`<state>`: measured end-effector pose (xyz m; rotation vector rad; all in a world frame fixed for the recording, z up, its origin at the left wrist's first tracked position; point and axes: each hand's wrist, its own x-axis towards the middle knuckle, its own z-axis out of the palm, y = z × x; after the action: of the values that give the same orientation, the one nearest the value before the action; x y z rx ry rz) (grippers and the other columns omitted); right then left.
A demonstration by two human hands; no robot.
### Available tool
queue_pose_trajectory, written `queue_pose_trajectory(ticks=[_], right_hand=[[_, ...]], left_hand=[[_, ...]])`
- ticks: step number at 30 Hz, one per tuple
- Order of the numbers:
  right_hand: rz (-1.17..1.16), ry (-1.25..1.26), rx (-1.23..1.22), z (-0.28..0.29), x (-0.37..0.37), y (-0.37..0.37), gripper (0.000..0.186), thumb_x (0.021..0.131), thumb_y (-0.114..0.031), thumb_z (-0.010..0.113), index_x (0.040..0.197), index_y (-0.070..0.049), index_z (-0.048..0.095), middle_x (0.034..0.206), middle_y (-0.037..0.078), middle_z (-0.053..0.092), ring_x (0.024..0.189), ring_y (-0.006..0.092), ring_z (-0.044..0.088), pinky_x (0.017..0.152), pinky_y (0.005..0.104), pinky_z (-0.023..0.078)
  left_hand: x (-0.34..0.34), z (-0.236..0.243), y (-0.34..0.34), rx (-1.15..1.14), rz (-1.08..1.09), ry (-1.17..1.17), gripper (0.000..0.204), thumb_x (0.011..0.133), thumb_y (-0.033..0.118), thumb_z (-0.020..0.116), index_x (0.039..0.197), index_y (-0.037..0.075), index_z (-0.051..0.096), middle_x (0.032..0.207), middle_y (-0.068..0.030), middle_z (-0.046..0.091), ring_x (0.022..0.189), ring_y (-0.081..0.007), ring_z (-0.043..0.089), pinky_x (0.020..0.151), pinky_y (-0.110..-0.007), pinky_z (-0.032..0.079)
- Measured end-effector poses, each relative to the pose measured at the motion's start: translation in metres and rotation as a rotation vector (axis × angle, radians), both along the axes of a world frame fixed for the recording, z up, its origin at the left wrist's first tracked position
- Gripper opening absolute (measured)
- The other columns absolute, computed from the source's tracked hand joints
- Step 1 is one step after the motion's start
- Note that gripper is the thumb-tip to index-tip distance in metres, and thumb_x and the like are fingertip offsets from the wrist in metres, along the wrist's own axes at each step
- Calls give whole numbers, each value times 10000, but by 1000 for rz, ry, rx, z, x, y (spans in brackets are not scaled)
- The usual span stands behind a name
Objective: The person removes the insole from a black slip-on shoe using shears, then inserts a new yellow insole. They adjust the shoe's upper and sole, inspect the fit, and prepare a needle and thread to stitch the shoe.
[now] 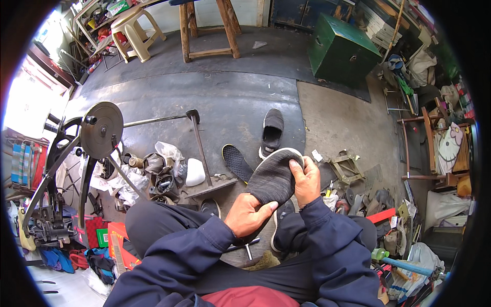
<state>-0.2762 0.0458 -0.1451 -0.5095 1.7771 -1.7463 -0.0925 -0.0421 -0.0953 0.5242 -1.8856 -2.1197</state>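
Dark knit shoe (pixel 271 179) is up above the floor (pixel 337 115) — left hand (pixel 249 212) pinching its near end, right hand (pixel 307 181) pinching its far right side. Probably light, soft-topped, bendy, hardly slippery or fragile — best gripped along the firmer sole edge.

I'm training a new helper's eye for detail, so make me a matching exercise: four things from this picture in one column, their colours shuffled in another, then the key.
Things
1. Shoe held by the left hand and the right hand
2. Loose insole
3. Large box at the far right
4. Plastic stool at the far left

Colours
A. Green
B. Black with a yellow edge
C. Cream
D. Dark grey with a whitish sole edge

Right pairs: 1-D, 2-B, 3-A, 4-C
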Motion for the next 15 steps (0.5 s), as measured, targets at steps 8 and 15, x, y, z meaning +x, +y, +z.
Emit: queue_pose_trajectory(ticks=[8,15], right_hand=[[-117,-199,-217,17,0,-7,237,1058,-232,599,1157,-25,659,1099,37,695,982,131,645,918,282,496],[47,-195,-55,22,11,-11,419,921,-165,791,1267,-34,597,1165,64,688,1043,164,649,966,310,496]], left_hand=[[-3,-3,4,-591,-28,139,152,874,140,700,937,1,692,891,-227,685,860,-444,661,760,-479,542],[2,-11,2,-833,-175,-24,165,825,92,678,926,-36,657,823,-233,660,796,-426,662,745,-493,544]])
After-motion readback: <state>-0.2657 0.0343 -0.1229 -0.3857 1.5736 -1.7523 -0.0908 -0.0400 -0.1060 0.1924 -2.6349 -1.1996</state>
